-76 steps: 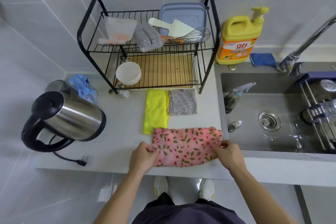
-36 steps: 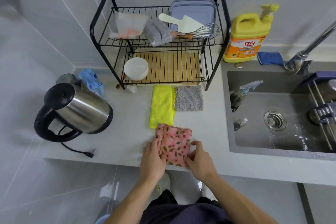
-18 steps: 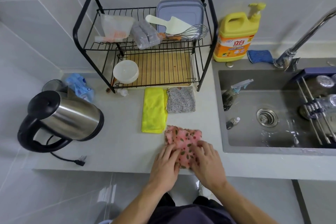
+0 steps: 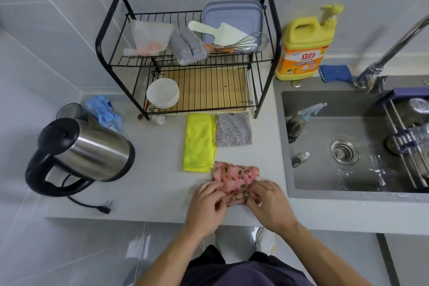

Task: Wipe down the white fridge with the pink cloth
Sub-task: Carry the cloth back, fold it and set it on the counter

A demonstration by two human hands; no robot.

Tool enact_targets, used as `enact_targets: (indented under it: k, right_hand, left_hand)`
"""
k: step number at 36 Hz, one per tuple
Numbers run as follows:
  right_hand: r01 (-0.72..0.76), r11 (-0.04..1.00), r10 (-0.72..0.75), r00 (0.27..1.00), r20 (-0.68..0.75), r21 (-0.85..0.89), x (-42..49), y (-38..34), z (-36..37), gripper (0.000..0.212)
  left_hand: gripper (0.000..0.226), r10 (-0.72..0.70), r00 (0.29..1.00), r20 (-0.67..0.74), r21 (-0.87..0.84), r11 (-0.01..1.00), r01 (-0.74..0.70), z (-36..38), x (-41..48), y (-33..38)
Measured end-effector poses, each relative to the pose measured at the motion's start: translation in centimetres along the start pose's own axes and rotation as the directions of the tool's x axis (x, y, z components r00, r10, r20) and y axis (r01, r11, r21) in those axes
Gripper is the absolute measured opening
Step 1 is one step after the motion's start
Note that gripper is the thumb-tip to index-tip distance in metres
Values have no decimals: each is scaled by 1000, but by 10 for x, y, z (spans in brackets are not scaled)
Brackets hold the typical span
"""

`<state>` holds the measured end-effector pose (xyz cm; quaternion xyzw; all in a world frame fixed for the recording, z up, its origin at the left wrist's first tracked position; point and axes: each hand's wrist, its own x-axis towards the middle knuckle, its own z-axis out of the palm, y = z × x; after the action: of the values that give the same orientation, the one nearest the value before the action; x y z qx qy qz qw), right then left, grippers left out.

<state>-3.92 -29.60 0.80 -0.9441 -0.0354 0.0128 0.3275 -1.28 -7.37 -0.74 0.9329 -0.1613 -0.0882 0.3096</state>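
Pink cloth (image 4: 234,175) lies folded small on the counter (image 4: 151,193), near edge, just left of the sink (image 4: 287,146). Its far left corner touches the yellow cloth (image 4: 198,144).

Left hand (image 4: 206,204): on the cloth's near left part, fingers curled, tips pinching the fabric. Right hand (image 4: 269,206): on the near right part, fingers bent and clamped on the cloth's near fold. The two hands sit close together, with bunched fabric between them. Far half of the cloth is flat and uncovered.

Grey patterned cloth (image 4: 233,132) lies just right of the yellow one, edges touching, both in front of the rack (image 4: 267,65). White bowl (image 4: 162,93) on the rack's lower shelf, left side. Kettle (image 4: 88,153) stands at far left, well apart from the hands, its plug (image 4: 105,208) loose on the counter. Yellow soap bottle (image 4: 304,49) stands upright between rack and tap (image 4: 383,53). Two small bottles lie in the sink.
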Motion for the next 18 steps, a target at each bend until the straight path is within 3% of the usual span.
enact_targets:
  k: [3,6,10,14,15,18]
  right_hand:
    - [-161,980,158,987,41,114,7,-7,-12,24]
    - [-363,905,320,925,206,223,13,-17,-26,25]
    - [-512,782,433,857,281,355,24,-27,-37,28]
    - [-608,610,541,788,294,508,37,-33,-38,45]
    - [-623,588,562,774,293,517,40,-33,-36,44]
    - [-623,652,588,775,231,431,42,-28,-26,44]
  left_hand:
    - [20,-117,991,57,-140,982,124,-16,11,8]
    - [19,-307,928,212,-371,853,367,-34,20,20]
    - [48,-359,900,249,-554,709,436,-47,30,23]
    - [30,-436,843,314,-648,551,526,-52,41,29]
    - [30,-463,834,302,-642,548,536,-50,43,29]
    - [27,-533,834,142,-443,719,535,-39,43,28]
